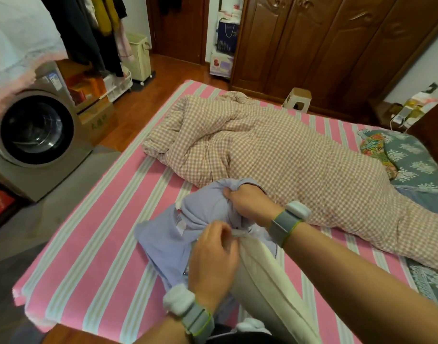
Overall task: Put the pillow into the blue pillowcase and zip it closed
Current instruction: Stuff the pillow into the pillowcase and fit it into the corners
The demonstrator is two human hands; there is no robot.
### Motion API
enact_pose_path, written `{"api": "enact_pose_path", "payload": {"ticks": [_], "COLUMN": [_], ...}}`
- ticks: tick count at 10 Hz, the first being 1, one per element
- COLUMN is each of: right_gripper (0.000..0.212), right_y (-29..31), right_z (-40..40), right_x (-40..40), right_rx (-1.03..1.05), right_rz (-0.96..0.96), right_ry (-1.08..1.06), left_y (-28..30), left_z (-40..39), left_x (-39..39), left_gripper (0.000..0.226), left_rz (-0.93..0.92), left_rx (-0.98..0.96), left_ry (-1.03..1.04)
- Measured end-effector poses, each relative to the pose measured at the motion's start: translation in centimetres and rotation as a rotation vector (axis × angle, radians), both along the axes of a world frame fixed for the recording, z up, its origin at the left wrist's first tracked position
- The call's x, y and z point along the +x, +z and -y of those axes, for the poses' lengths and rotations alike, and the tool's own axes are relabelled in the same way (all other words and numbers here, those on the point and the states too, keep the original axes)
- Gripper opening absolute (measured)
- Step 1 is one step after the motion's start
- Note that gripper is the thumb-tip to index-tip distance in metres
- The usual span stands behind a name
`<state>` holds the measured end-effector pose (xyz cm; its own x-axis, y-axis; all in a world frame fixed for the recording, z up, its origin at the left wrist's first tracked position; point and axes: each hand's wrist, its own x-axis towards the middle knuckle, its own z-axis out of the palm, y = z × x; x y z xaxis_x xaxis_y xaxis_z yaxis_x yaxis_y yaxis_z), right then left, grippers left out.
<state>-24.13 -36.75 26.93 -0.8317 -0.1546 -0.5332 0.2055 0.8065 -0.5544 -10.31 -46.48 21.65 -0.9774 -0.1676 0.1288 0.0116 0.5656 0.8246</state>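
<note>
On the striped bed [93, 244], the right hand [250, 203] at twelve o'clock curls its fingers [229, 194] into bunched blue pillowcase [208, 209], while the left hand [213, 261] at six pinches the case's edge against the white pillow [265, 276] entering from five o'clock.

My white pillow [262, 276] lies on the bed, its far end tucked inside the bunched, crumpled blue pillowcase [168, 234].

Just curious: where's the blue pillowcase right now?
Low centre of the head view, the blue pillowcase lies bunched on the striped bed, before the checked quilt.
</note>
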Motion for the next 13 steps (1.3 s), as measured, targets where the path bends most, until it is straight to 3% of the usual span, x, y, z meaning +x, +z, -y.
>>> {"api": "enact_pose_path", "payload": {"ticks": [1, 2, 3, 4, 5, 6, 7, 8, 10, 11, 12, 13], "right_gripper": [0.035, 0.048, 0.045, 0.036, 0.032, 0.023, 0.034, 0.040, 0.033, 0.036, 0.031, 0.031], "right_y": [-0.2, 0.4, -0.3, 0.0, -0.3, -2.4, -1.4, -1.0, -0.6, 1.3, 4.4, 6.5], "right_z": [-0.3, 1.0, 1.6, 1.6, 1.2, 1.9, 3.0, 4.4, 3.6, 2.7, 1.2, -1.3], "right_x": [-0.3, -1.3, -2.0, -2.5, -2.6, -3.0, -1.7, -1.5, -3.4, -3.1, -6.5, -8.1], "right_rx": [0.060, 0.095, 0.029, -0.022, -0.063, -0.187, -0.281, -0.316, -0.304, -0.121, 0.097, 0.293], "right_rz": [0.003, 0.213, 0.182, 0.105, 0.129, 0.136, 0.028, 0.044, 0.112, -0.183, -0.283, -0.261], "right_ry": [-0.101, -0.102, -0.171, -0.275, -0.298, -0.409, -0.478, -0.490, -0.665, -0.532, -0.431, -0.383], "left_y": [-2.2, -2.1, -2.5, -3.4, -3.5, -3.1, -3.7, -4.4, -0.7, 2.8, 1.1, -2.5], "left_z": [1.2, -0.2, -2.6, -2.3, -0.4, 2.0, 3.2, 4.3, 4.8, 5.9, 8.2, 12.0], "left_x": [-1.2, -2.5, -2.3, -2.0, -2.5, -3.9, -5.9, -6.2, -5.3, -5.0, -5.2, -3.9], "left_gripper": [0.040, 0.049, 0.021, 0.049, 0.050, 0.034, 0.022, 0.018, 0.029, 0.030, 0.029, 0.025], "left_rz": [-0.260, -0.235, -0.193, -0.250, -0.283, -0.308, -0.367, -0.406, -0.827, -0.883, -0.742, -0.485], "left_rx": [-0.635, -0.782, -0.901, -0.942, -1.017, -1.173, -1.233, -1.205, -0.879, -0.650, -0.638, -0.656], "left_ry": [-0.194, -0.284, -0.245, -0.166, -0.207, -0.336, -0.397, -0.410, -0.371, -0.227, -0.079, -0.021]}}
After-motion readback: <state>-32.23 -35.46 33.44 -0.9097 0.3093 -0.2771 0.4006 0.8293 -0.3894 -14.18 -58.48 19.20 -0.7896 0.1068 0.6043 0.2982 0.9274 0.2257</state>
